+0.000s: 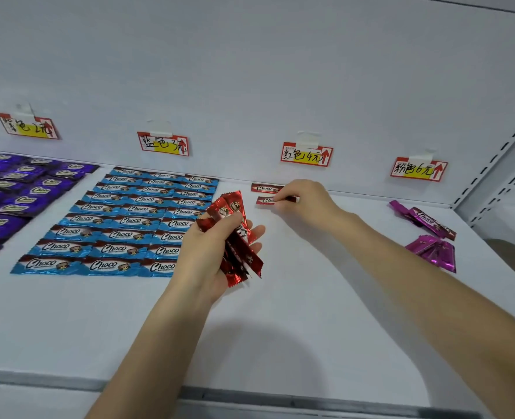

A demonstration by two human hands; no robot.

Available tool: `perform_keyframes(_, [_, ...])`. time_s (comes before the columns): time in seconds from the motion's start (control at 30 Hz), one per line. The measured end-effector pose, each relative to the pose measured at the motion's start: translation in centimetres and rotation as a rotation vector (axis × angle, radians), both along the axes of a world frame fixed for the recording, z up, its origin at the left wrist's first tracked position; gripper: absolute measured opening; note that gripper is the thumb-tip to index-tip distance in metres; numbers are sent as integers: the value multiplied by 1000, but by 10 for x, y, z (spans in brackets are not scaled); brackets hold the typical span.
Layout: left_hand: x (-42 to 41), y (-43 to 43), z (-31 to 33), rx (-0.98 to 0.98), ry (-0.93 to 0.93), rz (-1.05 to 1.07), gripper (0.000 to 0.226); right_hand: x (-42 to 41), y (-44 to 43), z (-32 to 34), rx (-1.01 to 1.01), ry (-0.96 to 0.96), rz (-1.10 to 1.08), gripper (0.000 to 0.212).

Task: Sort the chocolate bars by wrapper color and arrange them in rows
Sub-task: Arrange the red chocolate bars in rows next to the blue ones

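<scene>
The right hand point(303, 204) is pinching a red foil-wrapped chocolate bar point(267, 200), long axis left-right, just near of the first red bar point(265, 188), while the left hand point(212, 252) is gripping the red bundle point(238, 237).

Glossy crinkled foil red bars point(238, 237), shiny blue wrappers point(114, 225), matt white shelf point(280, 328), paper price tags point(306, 154)

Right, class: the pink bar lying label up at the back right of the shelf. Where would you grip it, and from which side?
Probably across its two long edges near the middle, coming down from above. The pink bar lies flat and slanted, label up, so its narrow width suits a thumb-and-finger pinch; the right hand is nearer.
</scene>
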State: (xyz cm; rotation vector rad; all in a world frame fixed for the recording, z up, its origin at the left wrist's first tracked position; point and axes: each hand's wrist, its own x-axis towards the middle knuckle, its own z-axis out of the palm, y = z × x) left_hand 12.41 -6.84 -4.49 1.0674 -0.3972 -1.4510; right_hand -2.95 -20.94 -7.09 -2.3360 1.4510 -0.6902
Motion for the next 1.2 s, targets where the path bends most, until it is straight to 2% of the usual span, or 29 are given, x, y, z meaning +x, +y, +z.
perform_keyframes(0.13, [2, -2, -3, 25, -17, -16, 30, 7, -14, -14, -9, 48, 52, 13])
perform_keyframes(0.3, [3, -4, -6, 45, -9, -23, 31, 9, -25, -22, -108, 214, 89, 17])
perform_keyframes(1.2, [5, -5, -8, 50, -16, -45, 30, 14, -40, -22, -114, 257, 56, 23])
